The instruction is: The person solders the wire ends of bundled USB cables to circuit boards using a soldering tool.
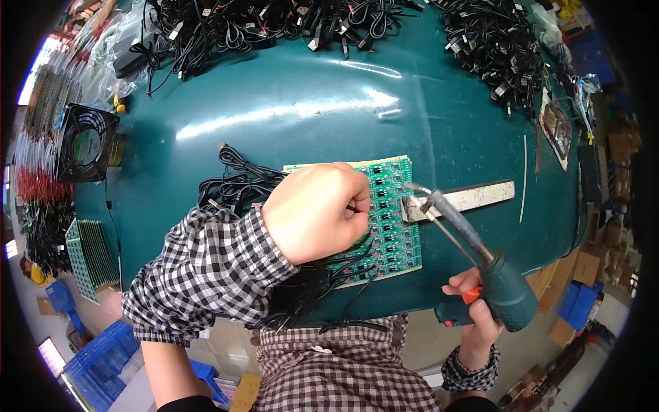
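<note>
A green panel of small circuit boards (392, 226) lies flat on the table in front of me. My left hand (319, 209) is above its left half, fingers pinched on a thin black cable (352, 208); the fingertips are partly hidden by the hand. More black cables (353, 264) run from the panel's lower part toward me. My right hand (477, 309) grips a green soldering gun (508, 292) with a finger at its orange trigger. The gun's bent tip (414, 187) is over the panel's right edge, and I cannot tell whether it touches.
A pale flat bar (473, 199) lies under the gun's barrel. Bundled black cables (240, 175) sit left of the panel, with big cable heaps (274, 20) at the back. At the left are a black fan (87, 142) and a row of upright green boards (93, 257).
</note>
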Tool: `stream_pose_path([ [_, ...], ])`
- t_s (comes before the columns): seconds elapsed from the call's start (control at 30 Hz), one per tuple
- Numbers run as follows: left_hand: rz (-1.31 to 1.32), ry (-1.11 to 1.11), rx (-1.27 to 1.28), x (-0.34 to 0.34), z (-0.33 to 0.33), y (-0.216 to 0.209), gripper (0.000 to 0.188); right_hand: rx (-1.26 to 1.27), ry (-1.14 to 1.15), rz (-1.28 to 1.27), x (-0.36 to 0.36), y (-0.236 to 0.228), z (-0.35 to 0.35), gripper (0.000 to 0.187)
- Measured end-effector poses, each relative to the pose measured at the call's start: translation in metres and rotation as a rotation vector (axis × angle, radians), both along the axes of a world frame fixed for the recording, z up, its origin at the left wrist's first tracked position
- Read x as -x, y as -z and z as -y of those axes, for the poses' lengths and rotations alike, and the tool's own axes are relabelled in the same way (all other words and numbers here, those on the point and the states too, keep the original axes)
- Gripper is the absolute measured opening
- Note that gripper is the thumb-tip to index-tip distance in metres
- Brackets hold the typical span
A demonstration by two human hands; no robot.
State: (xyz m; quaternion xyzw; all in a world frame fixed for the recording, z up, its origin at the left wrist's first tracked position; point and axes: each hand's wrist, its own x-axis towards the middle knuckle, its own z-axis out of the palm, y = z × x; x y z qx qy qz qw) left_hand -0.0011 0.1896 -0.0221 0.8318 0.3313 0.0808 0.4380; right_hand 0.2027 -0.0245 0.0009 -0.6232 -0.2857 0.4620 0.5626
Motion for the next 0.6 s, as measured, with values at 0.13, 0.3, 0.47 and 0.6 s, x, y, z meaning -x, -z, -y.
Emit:
stream_pose_path([
  [0.13,-0.048,-0.014,0.057,-0.002,-0.002,-0.001,0.008,0.033,-0.039,0.07,-0.003,-0.005,0.007,0.054],
  [0.3,-0.055,-0.021,0.049,-0.001,-0.001,-0.002,0.008,0.116,-0.072,-0.004,-0.009,-0.005,0.018,0.05],
  [0.47,-0.052,-0.033,0.024,-0.002,-0.001,-0.001,0.008,0.229,-0.098,-0.032,-0.014,-0.006,0.025,0.057],
  [0.6,-0.049,-0.026,0.023,-0.002,-0.001,0.0,0.008,0.211,-0.111,0.008,-0.015,-0.005,0.027,0.056],
])
